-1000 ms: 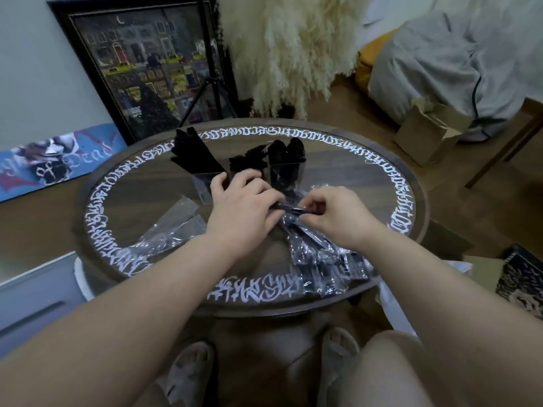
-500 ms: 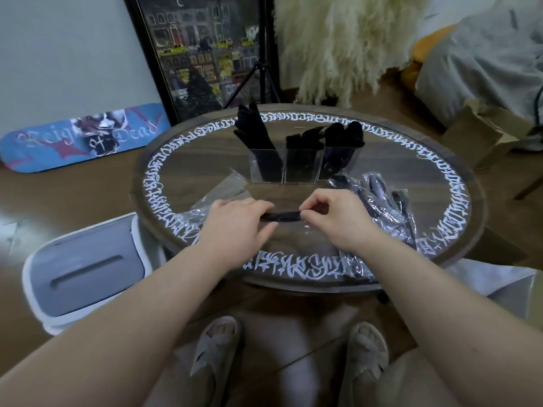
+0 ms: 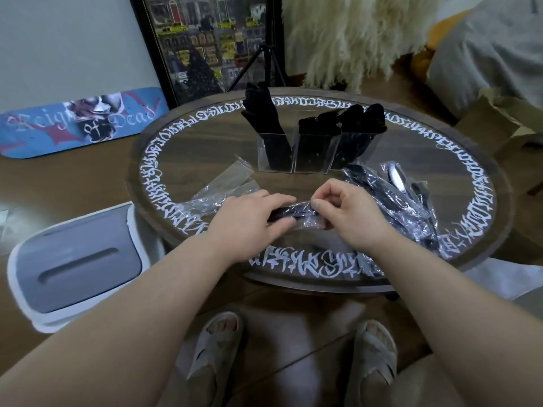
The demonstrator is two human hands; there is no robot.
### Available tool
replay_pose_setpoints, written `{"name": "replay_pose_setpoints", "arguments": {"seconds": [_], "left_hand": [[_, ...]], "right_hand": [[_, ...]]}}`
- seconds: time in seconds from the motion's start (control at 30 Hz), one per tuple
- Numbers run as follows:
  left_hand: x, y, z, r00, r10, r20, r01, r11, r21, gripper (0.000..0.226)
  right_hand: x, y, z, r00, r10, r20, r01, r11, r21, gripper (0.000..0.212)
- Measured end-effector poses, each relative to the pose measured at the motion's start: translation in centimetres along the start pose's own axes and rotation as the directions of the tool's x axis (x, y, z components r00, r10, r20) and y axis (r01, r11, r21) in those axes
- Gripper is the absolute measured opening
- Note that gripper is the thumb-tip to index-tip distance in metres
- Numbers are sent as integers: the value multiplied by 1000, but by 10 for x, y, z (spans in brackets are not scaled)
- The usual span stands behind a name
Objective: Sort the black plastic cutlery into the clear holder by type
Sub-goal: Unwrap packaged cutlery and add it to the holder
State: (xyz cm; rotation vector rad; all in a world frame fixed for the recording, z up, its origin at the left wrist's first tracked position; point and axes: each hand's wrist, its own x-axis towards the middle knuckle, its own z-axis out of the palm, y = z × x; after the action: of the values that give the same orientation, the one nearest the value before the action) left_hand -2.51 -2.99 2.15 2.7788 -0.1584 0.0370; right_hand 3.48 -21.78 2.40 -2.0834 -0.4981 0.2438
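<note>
A clear three-compartment holder [image 3: 311, 152] stands at the middle of the round table [image 3: 176, 148], each compartment holding upright black cutlery. In front of it, my left hand [image 3: 252, 214] and my right hand [image 3: 352, 214] both grip one black cutlery piece in its clear wrapper [image 3: 296, 211], held level just above the glass. My right fingers pinch the wrapper's end. A pile of wrapped black cutlery [image 3: 405, 198] lies to the right of my right hand. Which type of piece I hold is hidden by my fingers.
Empty clear wrappers [image 3: 223, 186] lie on the table left of my left hand. A grey and white lidded bin [image 3: 79, 265] sits on the floor at the left. A cardboard box [image 3: 493, 121] stands beyond the table's right rim. My sandalled feet show below the table.
My head has tilted down and shifted, so the table sits higher in view. Both hands kept hold of the wrapped piece, and the clear wrapper has bunched up at my right fingers.
</note>
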Motion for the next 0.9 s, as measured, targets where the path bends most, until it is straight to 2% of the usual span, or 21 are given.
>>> {"name": "replay_pose_setpoints", "arguments": {"seconds": [0.07,0.27,0.37,0.5,0.63,0.73,0.8,0.9], "left_hand": [[4,-3,-1,1000,-26,6,27,998,-63,37],[11,2,-5,996,-59,66,63,996,-66,34],[13,5,-6,995,-72,67,78,994,-83,33],[13,1,-7,992,-113,62,120,985,-120,29],[7,3,-11,995,-75,64,82,990,-113,28],[3,3,-11,994,-70,84,77,993,-91,29],[2,3,-11,994,-85,63,91,992,-87,29],[4,4,-10,994,-107,-8,107,992,-65,30]], "right_hand": [[3,0,1,1000,-18,8,18,1000,19,12],[3,3,0,994,-110,-17,109,993,-45,12],[3,1,-2,991,-122,-63,123,992,14,12],[5,0,-11,996,-20,-91,47,952,302,18],[5,-2,-12,999,38,-34,-26,951,307,17],[6,-5,-12,992,127,14,-123,917,380,21],[7,-5,-11,988,156,14,-152,930,335,28],[9,-5,-7,981,164,-103,-152,982,114,35]]}}
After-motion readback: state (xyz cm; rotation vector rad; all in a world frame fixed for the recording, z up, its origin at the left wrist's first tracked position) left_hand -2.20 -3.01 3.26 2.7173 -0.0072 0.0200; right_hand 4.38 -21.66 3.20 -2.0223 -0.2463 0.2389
